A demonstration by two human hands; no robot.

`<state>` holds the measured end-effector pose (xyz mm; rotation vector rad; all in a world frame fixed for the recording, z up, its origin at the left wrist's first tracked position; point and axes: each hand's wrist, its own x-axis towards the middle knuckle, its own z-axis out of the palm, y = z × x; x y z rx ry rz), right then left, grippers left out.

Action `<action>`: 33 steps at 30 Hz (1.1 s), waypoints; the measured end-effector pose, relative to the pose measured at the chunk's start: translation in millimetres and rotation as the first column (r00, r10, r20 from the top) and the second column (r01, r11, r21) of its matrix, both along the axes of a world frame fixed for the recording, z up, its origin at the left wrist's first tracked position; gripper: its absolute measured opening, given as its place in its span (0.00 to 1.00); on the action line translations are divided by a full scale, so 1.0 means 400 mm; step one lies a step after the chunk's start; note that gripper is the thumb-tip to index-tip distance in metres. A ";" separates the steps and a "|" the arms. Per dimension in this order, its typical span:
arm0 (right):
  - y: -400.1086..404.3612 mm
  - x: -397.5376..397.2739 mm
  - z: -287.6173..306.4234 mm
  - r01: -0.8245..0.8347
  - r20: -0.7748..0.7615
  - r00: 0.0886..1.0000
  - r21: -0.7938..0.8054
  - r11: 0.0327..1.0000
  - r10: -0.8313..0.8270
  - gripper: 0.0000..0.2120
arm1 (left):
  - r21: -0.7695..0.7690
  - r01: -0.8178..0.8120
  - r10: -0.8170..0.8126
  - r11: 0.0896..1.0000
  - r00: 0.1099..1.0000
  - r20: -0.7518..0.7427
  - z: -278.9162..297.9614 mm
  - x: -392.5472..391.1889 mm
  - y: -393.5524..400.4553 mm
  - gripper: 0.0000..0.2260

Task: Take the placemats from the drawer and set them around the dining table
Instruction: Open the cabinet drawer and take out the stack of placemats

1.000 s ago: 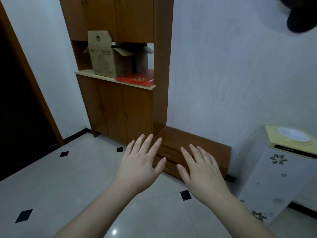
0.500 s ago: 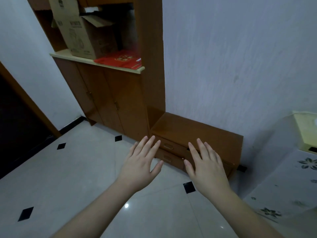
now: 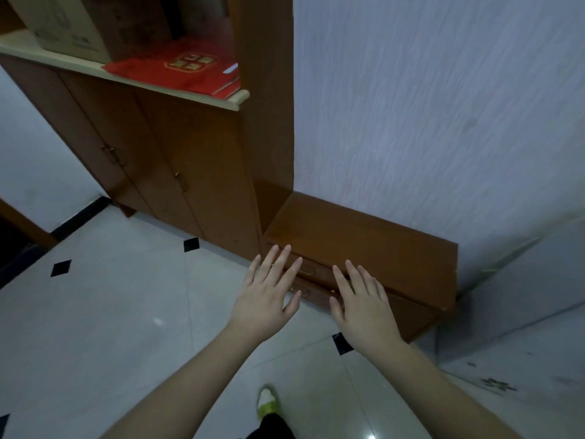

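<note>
Grey-white textured wall across the right and upper view; pale glossy tile floor with small black diamond insets below; tall brown cabinet at left, doors shut, small metal handles on them; pale shelf above the doors, carrying a cardboard box and, touching the box's right side, a flat red packet with a gold emblem; upright brown post rising from the shelf's right end against the wall.

Low brown drawer unit joined to the cabinet's right side, flat against the wall; two stacked drawers in its front, both shut, each with a small brass pull; placemats not in sight, so presumably behind those shut fronts, though impossible to tell which one.

White appliance side with dark flower marks at the lower right corner.

Two bare forearms reaching in from the bottom edge; left hand flat, palm down, fingers straight and slightly spread, tips over the left end of the drawer fronts; right hand likewise flat and relaxed, fingers straight, over the drawer fronts just beside the left one; nothing gripped by either; contact with the wood impossible to tell.

Green-and-white shoe on the floor between the forearms, dark trouser leg below it.
</note>
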<state>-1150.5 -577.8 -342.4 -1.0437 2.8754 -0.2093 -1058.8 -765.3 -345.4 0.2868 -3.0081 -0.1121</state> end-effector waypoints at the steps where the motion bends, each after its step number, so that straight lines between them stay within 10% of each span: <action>1: -0.027 -0.018 -0.010 0.016 0.017 1.000 0.010 1.000 -0.016 0.30 | 0.008 0.010 -0.010 1.000 1.000 0.014 -0.015 -0.022 -0.032 0.27; 20: -0.313 -0.407 -0.324 0.044 0.307 0.949 0.113 0.993 -0.077 0.30 | 0.052 0.082 -0.093 0.995 0.951 0.296 -0.312 -0.454 -0.335 0.29; 33: -0.499 -0.569 -0.826 0.023 0.535 0.835 0.192 0.981 -0.124 0.31 | 0.130 0.205 -0.239 0.970 0.899 0.367 -0.711 -0.651 -0.496 0.27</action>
